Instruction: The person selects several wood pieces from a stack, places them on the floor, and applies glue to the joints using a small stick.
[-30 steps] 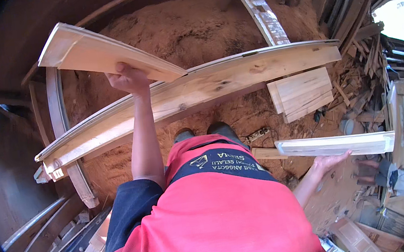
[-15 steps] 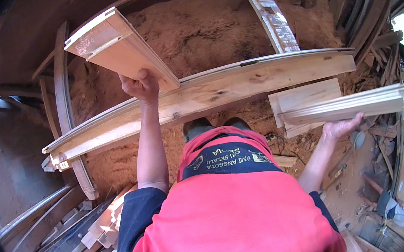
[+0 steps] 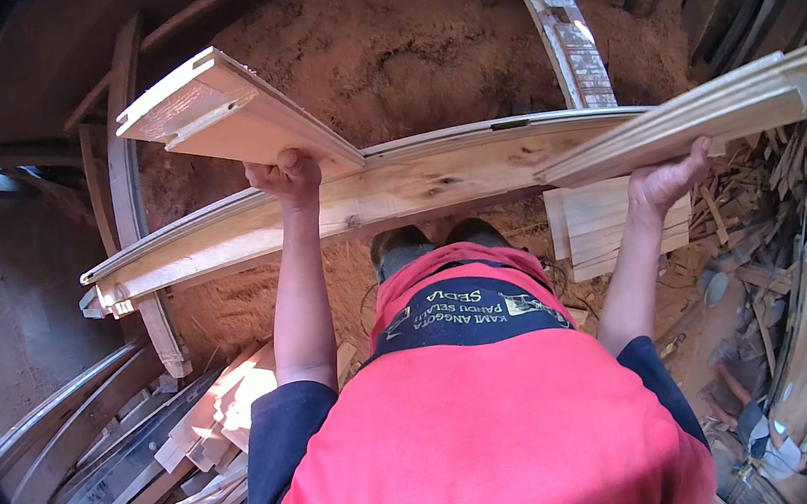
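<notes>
My left hand (image 3: 286, 178) is closed around the lower edge of a grooved wooden board (image 3: 253, 129), thumb on the near face. The board tilts up to the far left, and its lower end meets the long timber beam (image 3: 425, 181) lying crosswise before me. On the right, my right hand (image 3: 669, 181) grips several long, thin boards (image 3: 700, 122) from below. These are held over the beam's right end, their outer ends raised; how the fingers wrap beneath them is partly hidden. Just below, short pale boards (image 3: 627, 225) lie in a small stack.
Two wooden cross rails, one at left (image 3: 125, 175) and one at far right (image 3: 569, 40), run beside the beam. Sawdust (image 3: 380, 63) covers the ground beyond. Offcuts (image 3: 180, 481) are heaped at lower left, with scrap wood at right. Another person (image 3: 775, 443) is at lower right.
My right hand has lifted its boards up and away from me, from beside the short stack to over the beam's right end. My left hand and its board have dipped slightly.
</notes>
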Tool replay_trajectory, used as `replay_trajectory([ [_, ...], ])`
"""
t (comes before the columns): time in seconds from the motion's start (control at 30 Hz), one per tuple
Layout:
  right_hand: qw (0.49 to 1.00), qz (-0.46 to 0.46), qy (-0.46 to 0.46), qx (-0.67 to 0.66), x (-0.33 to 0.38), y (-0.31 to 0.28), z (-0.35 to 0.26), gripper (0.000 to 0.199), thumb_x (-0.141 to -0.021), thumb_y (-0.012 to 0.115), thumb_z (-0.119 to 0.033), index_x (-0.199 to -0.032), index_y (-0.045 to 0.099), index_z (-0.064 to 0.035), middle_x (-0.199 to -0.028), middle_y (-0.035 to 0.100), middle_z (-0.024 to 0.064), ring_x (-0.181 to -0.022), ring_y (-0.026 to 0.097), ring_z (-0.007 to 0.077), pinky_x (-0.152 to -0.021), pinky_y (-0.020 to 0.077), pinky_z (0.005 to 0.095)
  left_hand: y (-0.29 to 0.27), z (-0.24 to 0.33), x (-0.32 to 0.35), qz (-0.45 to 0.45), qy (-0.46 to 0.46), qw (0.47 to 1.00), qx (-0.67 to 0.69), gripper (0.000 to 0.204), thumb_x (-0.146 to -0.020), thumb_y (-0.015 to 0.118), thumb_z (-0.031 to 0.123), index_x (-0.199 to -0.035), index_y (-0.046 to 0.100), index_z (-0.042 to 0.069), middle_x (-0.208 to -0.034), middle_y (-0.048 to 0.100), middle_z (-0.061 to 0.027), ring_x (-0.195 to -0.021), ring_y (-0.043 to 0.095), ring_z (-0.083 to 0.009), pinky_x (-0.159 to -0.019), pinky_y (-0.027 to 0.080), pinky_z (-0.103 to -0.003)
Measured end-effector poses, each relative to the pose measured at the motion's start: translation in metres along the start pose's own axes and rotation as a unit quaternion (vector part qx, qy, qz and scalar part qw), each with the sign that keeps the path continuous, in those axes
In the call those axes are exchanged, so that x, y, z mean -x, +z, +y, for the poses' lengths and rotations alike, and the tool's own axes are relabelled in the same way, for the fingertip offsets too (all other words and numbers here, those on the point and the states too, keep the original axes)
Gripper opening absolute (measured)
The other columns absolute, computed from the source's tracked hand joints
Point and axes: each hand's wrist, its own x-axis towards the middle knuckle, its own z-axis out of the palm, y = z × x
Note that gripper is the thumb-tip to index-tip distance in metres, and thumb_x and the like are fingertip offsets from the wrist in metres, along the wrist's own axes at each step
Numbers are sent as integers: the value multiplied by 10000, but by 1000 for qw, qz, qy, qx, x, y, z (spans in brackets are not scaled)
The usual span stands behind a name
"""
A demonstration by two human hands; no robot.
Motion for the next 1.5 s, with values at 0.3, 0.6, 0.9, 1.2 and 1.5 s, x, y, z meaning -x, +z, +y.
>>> replay_trajectory([
  [0.3,971,-73,-173,151,-26,32,52,614,-946,479,-632,-918,555,-24,-911,566,85,-895,525,174,-810,445,363,0,-1,3,-7,-11,998,-68,841,-886,382,772,-909,599,-41,-857,615,-114,-799,613,-226,-720,493,-372],
  [0.6,951,-187,-196,148,-5,80,67,598,-975,453,-595,-872,555,-15,-781,530,31,-772,491,140,-693,408,306,-2,-2,4,-3,-17,1000,-16,813,-903,485,692,-1110,546,-92,-953,643,-168,-853,649,-231,-724,524,-354],
  [0.9,953,-206,-183,126,8,88,80,633,-970,457,-601,-985,587,18,-832,601,64,-793,542,137,-706,440,295,-1,-3,3,4,-9,1000,2,801,-901,496,688,-1098,551,-87,-938,631,-151,-880,625,-221,-743,507,-338],
  [1.2,954,-203,-174,136,18,87,80,652,-945,460,-642,-958,576,-1,-777,573,51,-727,532,148,-650,436,314,0,-6,5,11,-9,1000,11,770,-925,465,675,-1074,574,-73,-926,634,-138,-844,626,-233,-735,502,-363],
  [1.5,966,-155,-175,112,10,75,99,679,-930,426,-687,-954,537,-18,-741,525,48,-712,496,138,-624,418,313,-10,-15,12,-25,-58,998,20,797,-891,545,675,-1226,488,-46,-1108,593,-115,-956,597,-183,-813,514,-352],
])
